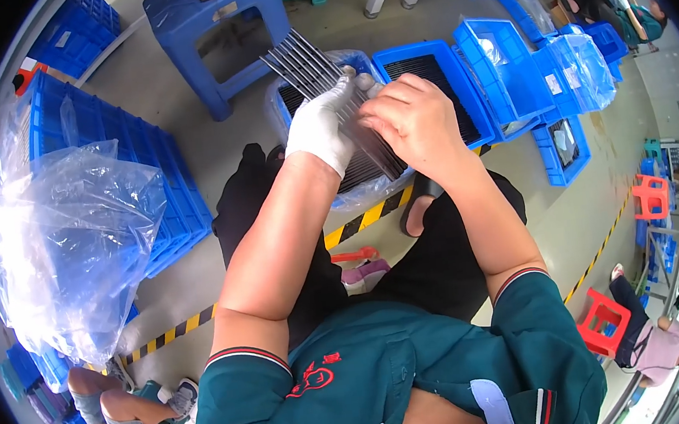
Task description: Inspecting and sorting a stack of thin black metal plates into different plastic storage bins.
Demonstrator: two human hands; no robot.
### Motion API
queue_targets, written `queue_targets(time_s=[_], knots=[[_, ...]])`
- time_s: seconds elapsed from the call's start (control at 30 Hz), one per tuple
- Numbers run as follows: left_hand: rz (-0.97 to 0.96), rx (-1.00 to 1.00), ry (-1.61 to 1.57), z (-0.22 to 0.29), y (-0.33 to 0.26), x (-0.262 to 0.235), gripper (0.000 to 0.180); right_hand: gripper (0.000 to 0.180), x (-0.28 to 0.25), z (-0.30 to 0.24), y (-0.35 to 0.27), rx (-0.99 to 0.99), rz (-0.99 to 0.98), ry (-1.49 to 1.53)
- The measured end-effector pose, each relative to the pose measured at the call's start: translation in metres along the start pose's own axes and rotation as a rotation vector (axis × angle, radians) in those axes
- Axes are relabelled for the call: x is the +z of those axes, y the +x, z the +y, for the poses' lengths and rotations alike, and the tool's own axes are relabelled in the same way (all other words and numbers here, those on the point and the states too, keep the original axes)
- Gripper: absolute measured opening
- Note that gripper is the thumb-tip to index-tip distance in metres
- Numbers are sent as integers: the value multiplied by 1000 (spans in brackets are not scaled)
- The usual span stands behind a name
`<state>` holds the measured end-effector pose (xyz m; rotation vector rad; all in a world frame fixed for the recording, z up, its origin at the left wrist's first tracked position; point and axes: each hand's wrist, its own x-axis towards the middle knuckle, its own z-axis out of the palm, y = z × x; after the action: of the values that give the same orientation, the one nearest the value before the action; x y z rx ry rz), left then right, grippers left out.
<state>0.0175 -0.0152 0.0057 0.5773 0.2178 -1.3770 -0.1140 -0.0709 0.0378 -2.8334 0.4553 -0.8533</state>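
Note:
My left hand (324,123), in a white glove, grips a fanned bundle of thin grey metal rods (308,68) that sticks up and away from me. My bare right hand (412,119) pinches the rods at the bundle's lower end, its fingers touching the gloved fingers. Both hands hover over a blue bin lined with clear plastic (357,59), which holds more dark rods laid side by side. My knees in black trousers sit just below the bin.
A second blue bin of dark rods (436,72) stands to the right, with several more blue crates (505,65) beyond. A blue stool (215,28) is ahead. Stacked blue crates under a clear plastic bag (71,230) stand left. Other people sit lower left and lower right.

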Motion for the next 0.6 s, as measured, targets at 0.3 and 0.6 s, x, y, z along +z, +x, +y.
queue_targets(time_s=[0.3,0.6], knots=[[4,74,72,3,-5,3,15,10,-8,-4,6,85,230,111],[-17,25,9,4,2,-3,14,10,9,6,1,155,138,276]])
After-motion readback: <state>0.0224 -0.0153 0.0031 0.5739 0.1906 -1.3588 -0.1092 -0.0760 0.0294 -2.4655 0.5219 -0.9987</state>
